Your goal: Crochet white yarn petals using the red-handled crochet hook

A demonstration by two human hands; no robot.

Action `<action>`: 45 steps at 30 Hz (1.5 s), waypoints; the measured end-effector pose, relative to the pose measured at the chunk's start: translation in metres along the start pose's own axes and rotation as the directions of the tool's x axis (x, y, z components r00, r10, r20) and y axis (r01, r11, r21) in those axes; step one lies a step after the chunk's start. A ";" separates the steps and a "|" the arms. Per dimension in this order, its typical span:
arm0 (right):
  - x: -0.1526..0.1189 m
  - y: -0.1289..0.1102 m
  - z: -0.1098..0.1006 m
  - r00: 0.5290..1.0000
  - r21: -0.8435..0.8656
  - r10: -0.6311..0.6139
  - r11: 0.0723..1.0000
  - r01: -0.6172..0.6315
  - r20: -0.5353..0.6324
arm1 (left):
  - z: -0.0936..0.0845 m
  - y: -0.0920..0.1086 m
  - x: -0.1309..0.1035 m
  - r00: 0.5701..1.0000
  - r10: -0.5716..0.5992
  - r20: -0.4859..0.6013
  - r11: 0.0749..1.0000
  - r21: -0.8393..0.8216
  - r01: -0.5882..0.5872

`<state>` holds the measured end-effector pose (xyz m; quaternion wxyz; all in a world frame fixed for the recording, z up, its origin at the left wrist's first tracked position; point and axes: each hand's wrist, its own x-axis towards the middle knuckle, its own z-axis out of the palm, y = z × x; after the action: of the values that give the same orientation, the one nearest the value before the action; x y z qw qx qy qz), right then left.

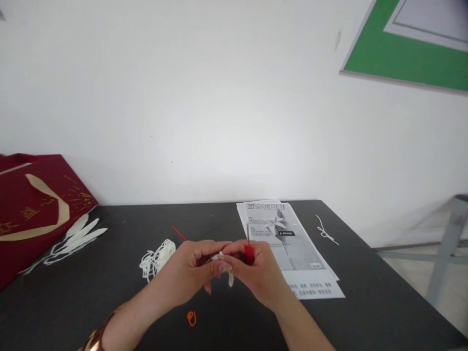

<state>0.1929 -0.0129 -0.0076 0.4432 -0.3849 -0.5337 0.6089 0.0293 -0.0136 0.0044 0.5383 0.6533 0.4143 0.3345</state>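
My left hand [193, 268] pinches a small white crocheted piece [230, 279], whose end hangs below the fingertips. Touching it from the other side, my right hand [256, 273] is closed round a red-handled crochet hook [249, 252], with its thin metal shaft pointing up. The fingertips of both hands meet over the piece and hide most of it. Left of my left hand lies a loose bundle of white yarn [159, 258] on the black table [153, 331].
Printed sheets [310, 263] lie right of my hands, with a white yarn scrap [325, 235] beyond. An orange stitch marker [191, 318] is in front, a red needle [178, 232] behind. White crocheted petals [78, 236] rest by a dark red bag [32, 200] at left.
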 end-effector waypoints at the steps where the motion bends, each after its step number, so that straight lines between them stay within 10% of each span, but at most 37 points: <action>1: 0.000 -0.001 0.000 1.000 -0.007 0.002 1.000 -0.002 -0.006 | -0.001 -0.002 0.002 0.999 0.029 -0.033 0.999 0.043 -0.027; 10: -0.005 0.000 -0.009 0.978 -0.195 -0.193 0.965 0.174 -0.081 | 0.001 -0.006 0.008 0.897 0.230 -0.378 0.973 0.070 -0.220; 16: -0.009 0.001 -0.015 0.744 -0.146 -0.475 0.873 0.466 -0.469 | 0.000 -0.019 0.007 0.916 0.133 -0.378 0.988 -0.018 -0.151; 21: -0.011 0.003 -0.009 0.782 0.123 -0.404 0.849 0.514 -0.474 | -0.002 -0.023 0.005 0.927 0.179 -0.329 0.984 0.044 -0.174; 45: -0.014 0.016 -0.005 0.764 -0.026 -0.565 0.809 0.588 -0.312 | -0.003 -0.021 -0.001 0.928 0.258 -0.268 0.966 0.047 -0.254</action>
<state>0.2000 -0.0257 -0.0239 0.6992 -0.2750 -0.5283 0.3954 0.0221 -0.0118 -0.0157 0.4243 0.6528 0.3973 0.4857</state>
